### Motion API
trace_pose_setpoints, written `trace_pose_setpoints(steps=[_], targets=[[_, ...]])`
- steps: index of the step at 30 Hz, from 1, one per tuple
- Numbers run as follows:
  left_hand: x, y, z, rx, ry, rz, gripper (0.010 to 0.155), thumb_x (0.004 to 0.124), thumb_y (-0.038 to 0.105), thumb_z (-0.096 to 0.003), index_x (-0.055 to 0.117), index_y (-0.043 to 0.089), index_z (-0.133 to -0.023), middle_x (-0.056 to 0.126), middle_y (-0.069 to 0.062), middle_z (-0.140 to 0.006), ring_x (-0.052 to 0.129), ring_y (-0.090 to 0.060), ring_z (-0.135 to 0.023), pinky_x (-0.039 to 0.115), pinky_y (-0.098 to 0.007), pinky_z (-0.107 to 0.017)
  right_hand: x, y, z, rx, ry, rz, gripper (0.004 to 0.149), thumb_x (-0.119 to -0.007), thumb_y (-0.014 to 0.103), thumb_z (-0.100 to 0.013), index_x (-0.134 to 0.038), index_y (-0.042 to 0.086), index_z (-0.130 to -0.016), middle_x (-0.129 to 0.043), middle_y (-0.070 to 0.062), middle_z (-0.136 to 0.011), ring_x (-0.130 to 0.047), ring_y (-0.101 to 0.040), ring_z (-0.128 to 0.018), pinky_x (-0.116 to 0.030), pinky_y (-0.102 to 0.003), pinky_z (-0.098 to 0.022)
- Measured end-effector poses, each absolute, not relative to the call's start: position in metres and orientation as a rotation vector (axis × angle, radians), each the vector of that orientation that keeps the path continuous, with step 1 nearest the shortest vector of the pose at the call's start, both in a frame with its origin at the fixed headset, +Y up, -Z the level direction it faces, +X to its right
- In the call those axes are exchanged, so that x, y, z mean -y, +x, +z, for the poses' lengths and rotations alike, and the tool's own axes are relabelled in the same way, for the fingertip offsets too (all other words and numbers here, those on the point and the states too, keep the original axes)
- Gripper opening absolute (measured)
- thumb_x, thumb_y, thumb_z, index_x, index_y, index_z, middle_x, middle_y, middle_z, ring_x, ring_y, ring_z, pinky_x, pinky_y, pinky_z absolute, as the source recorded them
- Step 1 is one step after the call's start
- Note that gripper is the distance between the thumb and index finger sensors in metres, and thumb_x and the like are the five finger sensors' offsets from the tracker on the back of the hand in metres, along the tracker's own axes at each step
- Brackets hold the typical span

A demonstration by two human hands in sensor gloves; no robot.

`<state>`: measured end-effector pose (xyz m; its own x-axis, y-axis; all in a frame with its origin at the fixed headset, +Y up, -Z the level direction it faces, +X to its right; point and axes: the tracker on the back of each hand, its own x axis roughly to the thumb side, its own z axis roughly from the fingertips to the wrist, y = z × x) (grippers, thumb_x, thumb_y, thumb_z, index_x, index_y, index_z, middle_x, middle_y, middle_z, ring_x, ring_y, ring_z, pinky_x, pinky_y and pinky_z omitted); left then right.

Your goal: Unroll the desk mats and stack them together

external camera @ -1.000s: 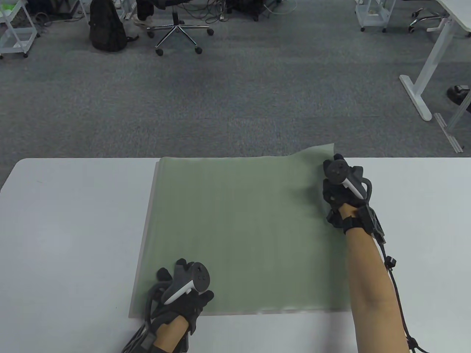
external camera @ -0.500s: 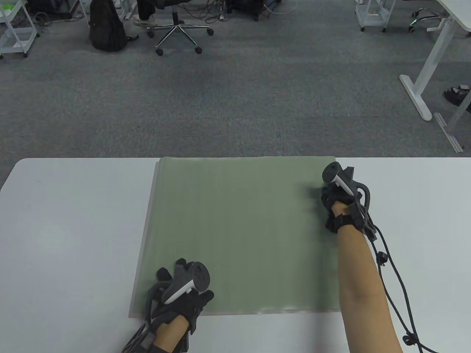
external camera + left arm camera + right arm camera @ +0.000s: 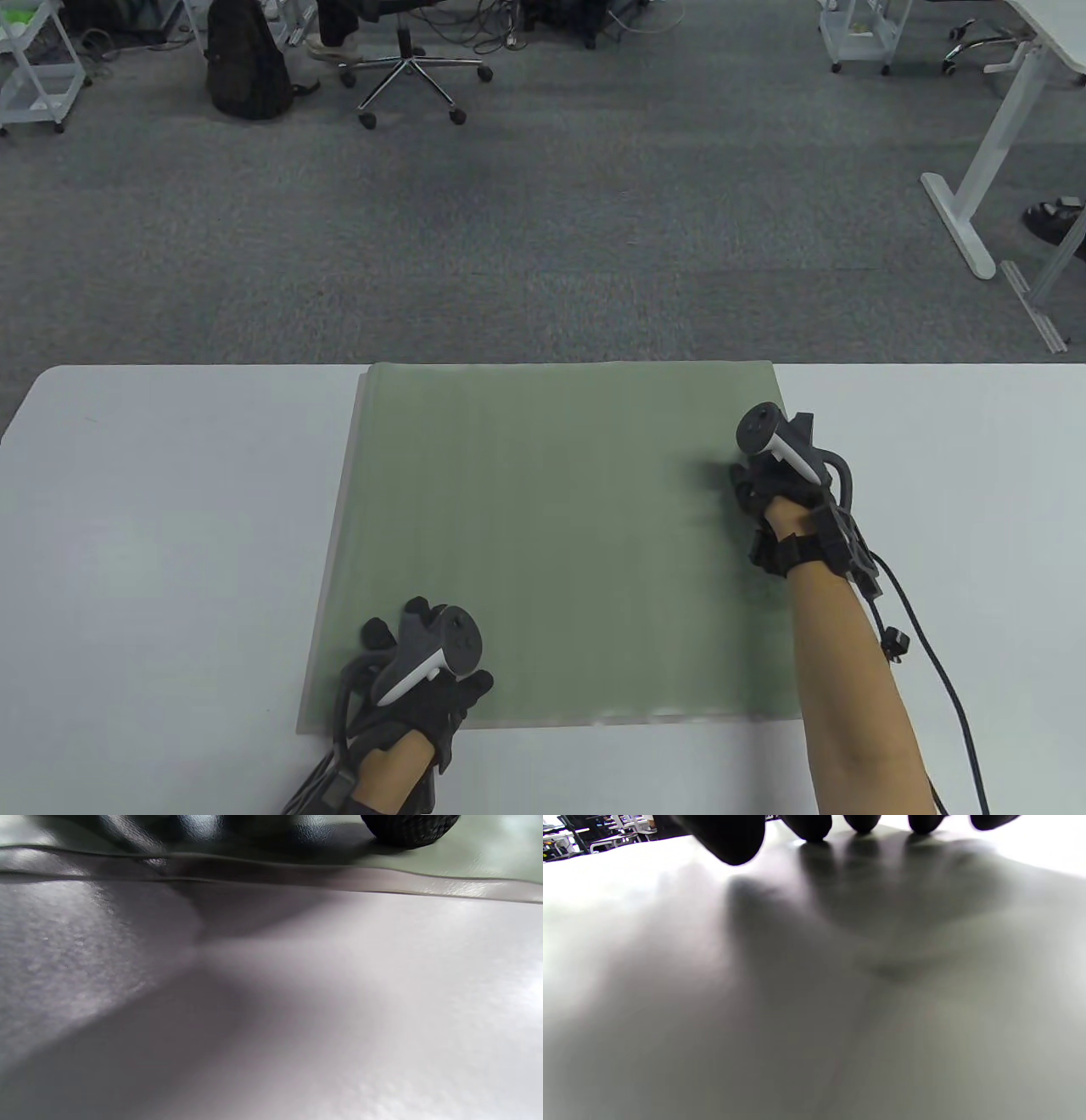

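Both hands pressing a green desk mat flat

Left hand (image 3: 424, 679) rests, fingers spread, on the green desk mat's (image 3: 551, 526) near-left corner; right hand (image 3: 776, 484) lies flat by its right edge, fingertips (image 3: 810, 825) down. Grey mat edge (image 3: 382, 885) shows beneath, on the white table (image 3: 170, 509).

The table view looks down from above my shoulders, facing out toward 12 o'clock across the white rectangular table (image 3: 170, 526) to the grey carpet beyond, with my left hand (image 3: 420, 679) at 7 o'clock and my right hand (image 3: 785, 484) at 3 o'clock. My left wrist view sits very low, skimming the table (image 3: 297, 1005) toward the flat sage-green desk mat (image 3: 488, 861) and one fingertip (image 3: 409, 830). My right wrist view hovers just as close over the same mat (image 3: 925, 1035), fingertips (image 3: 729, 838) hanging from its top edge.
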<state>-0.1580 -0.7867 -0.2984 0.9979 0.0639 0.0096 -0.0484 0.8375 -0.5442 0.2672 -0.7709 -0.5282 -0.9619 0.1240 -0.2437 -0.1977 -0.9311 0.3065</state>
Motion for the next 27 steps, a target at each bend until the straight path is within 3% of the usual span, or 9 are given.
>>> trace_pose_setpoints(steps=[4,6,12,27], targets=[[0.785,-0.159,-0.299,0.031,-0.537,0.051,0.094,0.058,0.059,-0.0533,0.017,0.009,-0.121,0.005,-0.023,-0.128,0.022,-0.078,-0.103,0.039,-0.085,-0.066,0.765,0.260,-0.506,-0.481,-0.289,2.935,0.070,-0.063,0.040,-0.058,-0.039,0.010,-0.116,-0.027,-0.029,-0.120,-0.030,-0.066,-0.104,-0.042,-0.080,-0.064],[0.783,-0.160,-0.299,0.032,-0.520,0.044,0.093,0.059,0.059,-0.0538,0.020,0.010,-0.122,0.007,-0.023,-0.130,0.024,-0.077,-0.105,0.038,-0.084,-0.067,0.756,0.253,-0.488,-0.379,-0.215,2.957,0.070,-0.064,0.040,-0.058,-0.040,0.010,-0.116,-0.030,-0.030,-0.120,-0.034,-0.067,-0.103,-0.043,-0.080,-0.063],[0.773,-0.175,-0.300,0.039,-0.436,0.138,0.083,0.062,0.056,-0.0560,0.039,0.013,-0.123,0.027,-0.019,-0.133,0.035,-0.068,-0.111,0.037,-0.083,-0.068,0.737,0.231,-0.430,-0.280,-0.086,2.961,0.070,-0.064,0.042,-0.058,-0.042,0.009,-0.116,-0.033,-0.030,-0.120,-0.035,-0.067,-0.104,-0.043,-0.081,-0.063],[0.752,-0.199,-0.295,0.101,-0.301,0.213,0.085,0.060,0.059,-0.0543,0.037,0.014,-0.123,0.022,-0.018,-0.133,0.031,-0.065,-0.113,0.035,-0.083,-0.068,0.715,0.210,-0.304,-0.065,0.050,2.862,0.075,-0.064,0.046,-0.057,-0.040,0.008,-0.117,-0.030,-0.032,-0.120,-0.030,-0.070,-0.104,-0.040,-0.085,-0.061]])
